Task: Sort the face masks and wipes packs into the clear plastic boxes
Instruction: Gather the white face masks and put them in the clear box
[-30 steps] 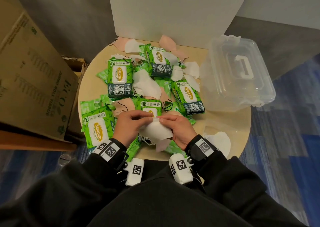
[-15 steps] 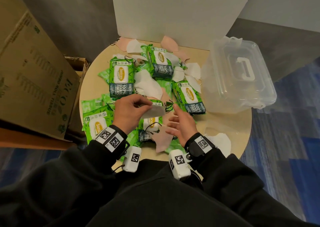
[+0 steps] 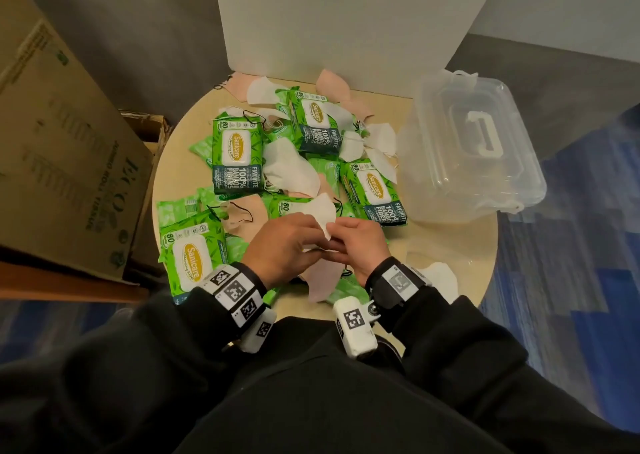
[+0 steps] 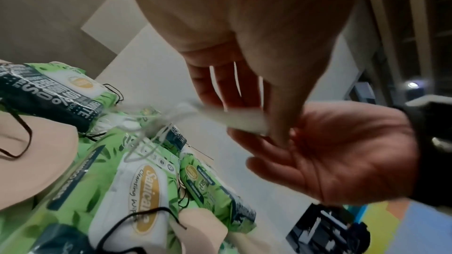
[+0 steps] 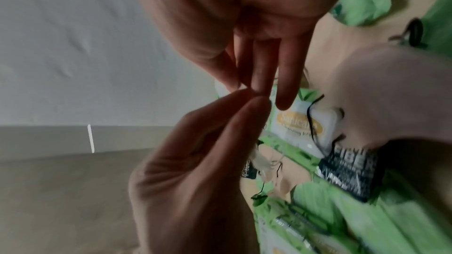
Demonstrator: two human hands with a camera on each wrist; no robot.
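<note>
Left hand [image 3: 277,242]: pinches white mask [image 3: 320,212].
Right hand [image 3: 360,242]: fingertips pinch the same mask.
White mask: held above wipes packs [image 3: 237,155] on counter [image 3: 450,245].
Clear box [image 3: 467,148]: closed, at right.

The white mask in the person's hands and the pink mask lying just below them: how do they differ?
The white mask is lifted off the pile, pinched between the left hand and right hand; the pink mask lies flat and untouched at the table's near edge. One is white, the other pale pink. Both are folded face masks, not yet in the clear box.
</note>
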